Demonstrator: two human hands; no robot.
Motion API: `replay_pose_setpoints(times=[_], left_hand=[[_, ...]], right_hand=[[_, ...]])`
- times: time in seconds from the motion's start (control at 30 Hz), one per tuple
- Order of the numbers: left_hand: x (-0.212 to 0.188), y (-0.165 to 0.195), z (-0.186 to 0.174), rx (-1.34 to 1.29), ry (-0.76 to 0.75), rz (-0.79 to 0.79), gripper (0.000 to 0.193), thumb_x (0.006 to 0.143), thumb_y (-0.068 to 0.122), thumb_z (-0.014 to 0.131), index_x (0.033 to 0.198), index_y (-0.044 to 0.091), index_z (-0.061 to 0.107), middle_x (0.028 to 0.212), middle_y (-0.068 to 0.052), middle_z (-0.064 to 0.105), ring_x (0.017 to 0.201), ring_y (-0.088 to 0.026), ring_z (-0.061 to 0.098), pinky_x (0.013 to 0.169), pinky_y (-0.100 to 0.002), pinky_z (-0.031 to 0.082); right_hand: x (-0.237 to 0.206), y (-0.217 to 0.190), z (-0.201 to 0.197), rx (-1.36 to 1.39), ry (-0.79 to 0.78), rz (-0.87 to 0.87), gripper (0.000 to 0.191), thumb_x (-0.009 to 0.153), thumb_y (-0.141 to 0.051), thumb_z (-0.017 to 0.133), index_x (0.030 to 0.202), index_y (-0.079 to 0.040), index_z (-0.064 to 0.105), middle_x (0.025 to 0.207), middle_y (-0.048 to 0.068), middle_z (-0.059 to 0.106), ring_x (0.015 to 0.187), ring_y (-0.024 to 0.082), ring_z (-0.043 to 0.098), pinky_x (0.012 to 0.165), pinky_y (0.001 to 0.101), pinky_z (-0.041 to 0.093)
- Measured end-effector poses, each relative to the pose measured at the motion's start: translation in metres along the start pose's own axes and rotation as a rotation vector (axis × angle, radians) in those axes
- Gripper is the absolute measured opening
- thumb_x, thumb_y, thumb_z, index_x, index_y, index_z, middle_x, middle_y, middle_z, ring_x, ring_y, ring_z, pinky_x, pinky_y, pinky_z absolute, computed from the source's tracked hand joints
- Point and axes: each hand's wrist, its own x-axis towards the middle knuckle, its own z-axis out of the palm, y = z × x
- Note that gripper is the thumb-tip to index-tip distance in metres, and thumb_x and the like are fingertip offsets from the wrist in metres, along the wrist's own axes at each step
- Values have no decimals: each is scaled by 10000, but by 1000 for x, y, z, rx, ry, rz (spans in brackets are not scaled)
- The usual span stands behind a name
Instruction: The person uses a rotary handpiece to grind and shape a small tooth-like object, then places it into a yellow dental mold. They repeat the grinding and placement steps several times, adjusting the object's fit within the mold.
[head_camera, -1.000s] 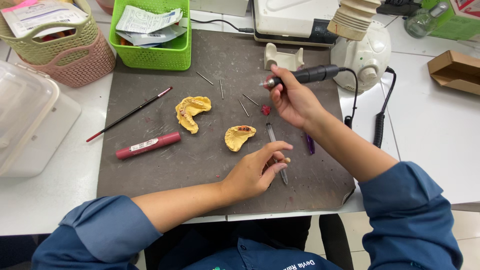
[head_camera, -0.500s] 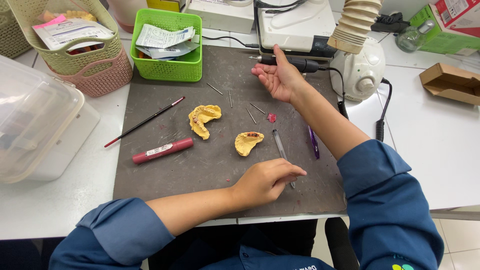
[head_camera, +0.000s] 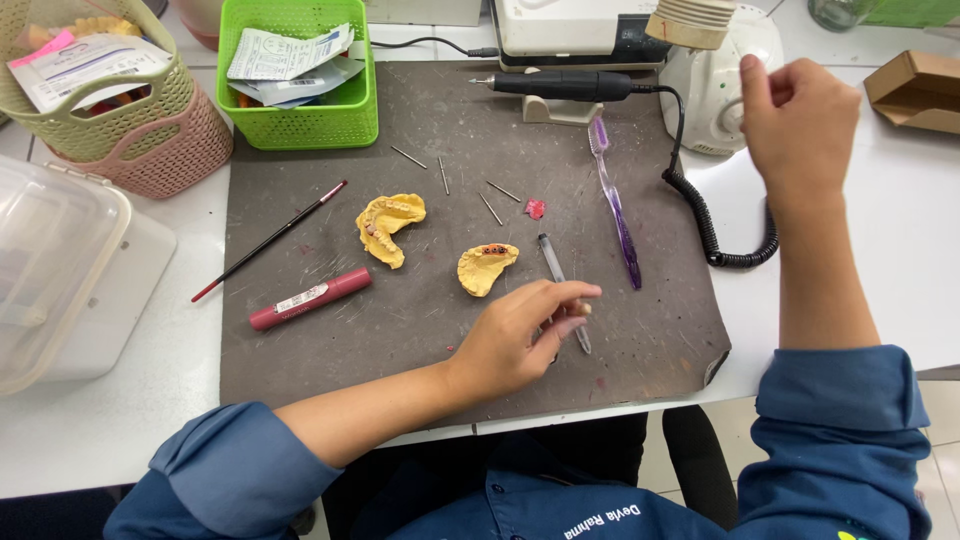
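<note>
My left hand (head_camera: 520, 335) rests on the dark grey mat (head_camera: 330, 350), thumb and fingers pinched on a small pale piece at the fingertips. Under those fingers lies a slim metal hand tool (head_camera: 552, 258). Just left of it sits a small yellow dental cast (head_camera: 483, 268), and a larger yellow cast (head_camera: 388, 226) lies further left. My right hand (head_camera: 798, 105) is raised over the white table at the right, fingers apart and holding nothing. The black motor handpiece (head_camera: 560, 85) lies on its stand at the mat's far edge.
A purple toothbrush (head_camera: 615, 205), several metal pins (head_camera: 440, 172), a small red bit (head_camera: 535, 208), a thin brush (head_camera: 270, 240) and a red marker (head_camera: 310, 298) lie on the mat. A coiled cable (head_camera: 715, 235) and white machine (head_camera: 715, 70) stand right; a green basket (head_camera: 300, 110) and plastic box (head_camera: 50, 270) sit left.
My right hand has let go of the handpiece, which now lies on its stand, and has moved away to the right. My left hand stays pinched by the metal tool.
</note>
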Motion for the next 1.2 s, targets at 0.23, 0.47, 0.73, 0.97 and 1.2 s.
replay_pose_setpoints(times=[0.23, 0.47, 0.73, 0.97, 1.2], left_hand=[[-5, 3, -47, 111, 153, 28, 279, 992, -6, 671, 1264, 54, 680, 1152, -84, 707, 961, -151, 700, 807, -260, 577], [-19, -14, -78, 145, 324, -205, 233, 994, 11, 672, 1226, 31, 692, 1098, -63, 746, 947, -126, 705, 853, -272, 564], [-15, -15, -83, 15, 349, -283, 237, 1001, 28, 665, 1238, 25, 655, 1127, -61, 728, 1018, -127, 705, 929, -274, 566], [-5, -13, -94, 448, 181, -57, 235, 969, -5, 685, 1202, 21, 700, 1101, -115, 695, 976, -226, 689, 849, -324, 560], [9, -14, -97, 551, -14, -27, 278, 974, 1, 672, 1251, 29, 679, 1061, -123, 708, 971, -282, 681, 836, -384, 539]], right_hand=[[23, 92, 10, 284, -234, 508, 611, 1115, -458, 595, 1095, 151, 635, 947, 188, 695, 793, 222, 738, 692, 312, 631], [20, 142, 28, 644, -272, 535, 600, 1100, -358, 716, 1227, 208, 558, 1186, 256, 664, 982, 302, 742, 817, 337, 668], [18, 170, 48, 592, -221, 489, 660, 1116, -258, 661, 1448, 155, 267, 1190, 290, 654, 1095, 334, 776, 859, 398, 668], [15, 186, 59, 202, -217, 283, 556, 1131, -404, 546, 1451, 42, 457, 1091, 247, 707, 1011, 284, 756, 809, 368, 655], [1, 189, 64, 208, -180, 116, 418, 1157, -310, 534, 1368, 48, 579, 1147, 237, 728, 1091, 305, 757, 897, 359, 634]])
